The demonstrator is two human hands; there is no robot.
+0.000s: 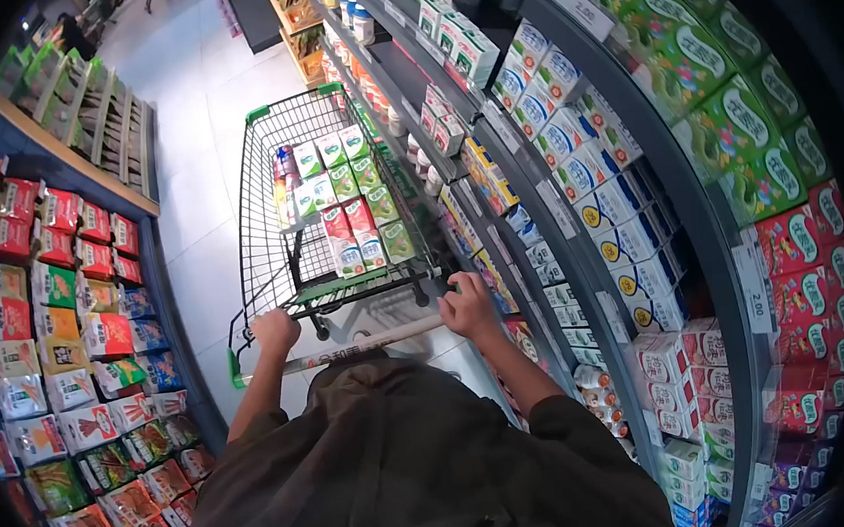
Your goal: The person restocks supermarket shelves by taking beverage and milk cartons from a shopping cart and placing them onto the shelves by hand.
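A shopping cart (249,213) with a dark wire basket and green trim stands in front of me. My left hand (275,330) is closed at the near left corner of its frame. At the right end of the pale handle (379,341), my right hand (468,306) has its fingers curled, the index finger partly lifted. In the basket are several green-and-white cartons (342,180), red-and-white cartons (353,237) standing nearer me, and a colourful package (285,180) by the left side. The undersides of both hands are hidden.
Shelves of milk boxes (571,130) run close along the cart's right side, with green cartons (753,144) nearer me. To the left is a rack of bagged snacks (76,324), and beyond it a slatted display (87,102). A pale tiled floor (191,93) stretches ahead.
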